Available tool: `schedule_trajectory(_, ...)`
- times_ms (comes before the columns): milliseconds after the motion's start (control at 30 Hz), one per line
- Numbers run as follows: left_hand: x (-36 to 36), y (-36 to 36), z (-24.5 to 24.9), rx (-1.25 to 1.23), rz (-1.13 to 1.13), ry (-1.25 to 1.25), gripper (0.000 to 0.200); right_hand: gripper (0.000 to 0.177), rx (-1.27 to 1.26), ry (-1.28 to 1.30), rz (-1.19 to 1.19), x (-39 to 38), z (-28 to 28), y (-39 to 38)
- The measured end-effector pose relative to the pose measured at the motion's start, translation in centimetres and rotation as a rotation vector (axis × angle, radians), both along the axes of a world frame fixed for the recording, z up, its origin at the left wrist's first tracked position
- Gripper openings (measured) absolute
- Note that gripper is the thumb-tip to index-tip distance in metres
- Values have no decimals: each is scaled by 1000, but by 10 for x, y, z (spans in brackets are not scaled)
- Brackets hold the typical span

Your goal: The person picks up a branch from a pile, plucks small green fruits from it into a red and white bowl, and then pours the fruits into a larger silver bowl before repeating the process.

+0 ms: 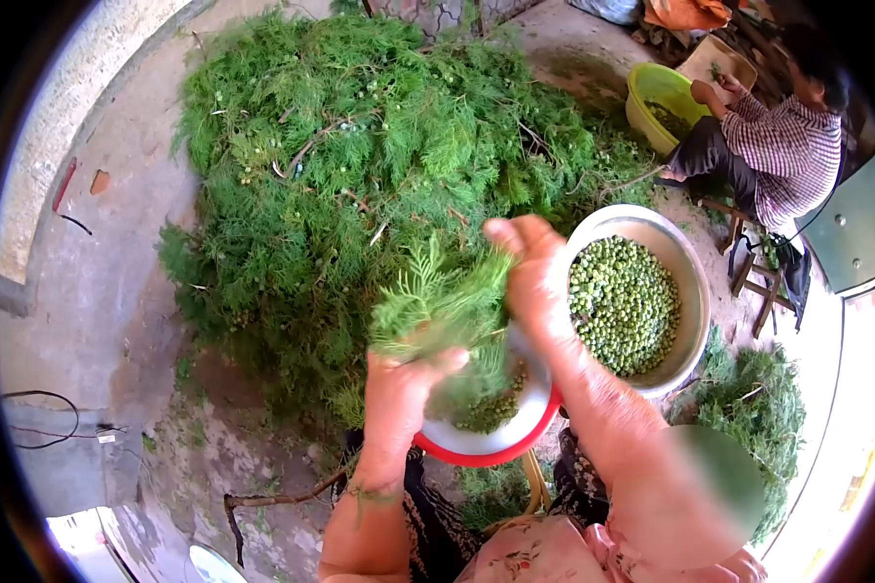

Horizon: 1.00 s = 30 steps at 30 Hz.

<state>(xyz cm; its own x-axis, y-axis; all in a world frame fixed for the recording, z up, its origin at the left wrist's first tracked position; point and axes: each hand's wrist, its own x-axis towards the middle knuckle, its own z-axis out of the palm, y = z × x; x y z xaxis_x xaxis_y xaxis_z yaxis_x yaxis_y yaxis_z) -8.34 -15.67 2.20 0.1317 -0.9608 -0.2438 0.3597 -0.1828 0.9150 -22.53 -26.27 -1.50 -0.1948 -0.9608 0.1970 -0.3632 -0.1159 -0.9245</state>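
My left hand (399, 394) grips the base of a feathery green sprig (437, 301) over a small red-rimmed bowl (496, 442) that rests on my lap. My right hand (530, 272) pinches the upper part of the same sprig, fingers closed on the foliage. The small bowl holds some small green berries. Just to the right stands a large metal basin (688, 282) filled with the same green berries (622, 306).
A big heap of cut green branches (360, 155) covers the concrete floor ahead. A smaller pile of greenery (758, 408) lies at the right. Another person (778, 146) sits at the far right beside a yellow-green tub (656, 92). A wall runs along the left.
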Motion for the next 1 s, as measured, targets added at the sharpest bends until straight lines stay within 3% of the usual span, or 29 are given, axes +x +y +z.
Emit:
schedule_trajectory(67,8,2,5,-71,77,62,34,16,136,-267,-54,-15,16,-9)
schedule_trajectory(200,21,2,-13,74,238,80,19,13,405,-752,209,-16,25,4)
schedule_trajectory(233,24,0,-19,49,231,71,18,11,397,-813,315,-17,24,5)
schedule_trajectory(333,25,-3,-17,23,238,77,15,13,521,-914,319,-11,33,12)
schedule_trajectory(367,25,-3,-17,24,237,90,15,22,519,-875,391,-14,22,14)
schedule_trajectory(400,22,-4,-15,24,232,102,15,34,682,-799,441,-13,24,21)
schedule_trajectory(500,12,-9,-8,120,272,49,12,48,744,-705,428,-4,36,33)
schedule_trajectory(567,5,-10,-6,180,276,17,11,51,525,-692,523,10,19,36)
schedule_trajectory(600,4,-11,-4,168,281,29,11,50,468,-658,729,4,21,37)
schedule_trajectory(633,4,-11,-4,156,287,41,11,41,415,-759,764,10,25,38)
schedule_trajectory(800,12,-13,-13,71,354,34,11,24,428,-493,714,0,34,33)
schedule_trajectory(833,18,-10,-11,117,287,-10,24,26,442,-491,698,-2,34,34)
schedule_trajectory(933,18,-10,-31,92,257,-318,20,34,518,-642,696,-2,46,41)
schedule_trajectory(1000,21,-5,-35,-38,116,-524,19,37,585,-741,673,-4,56,45)
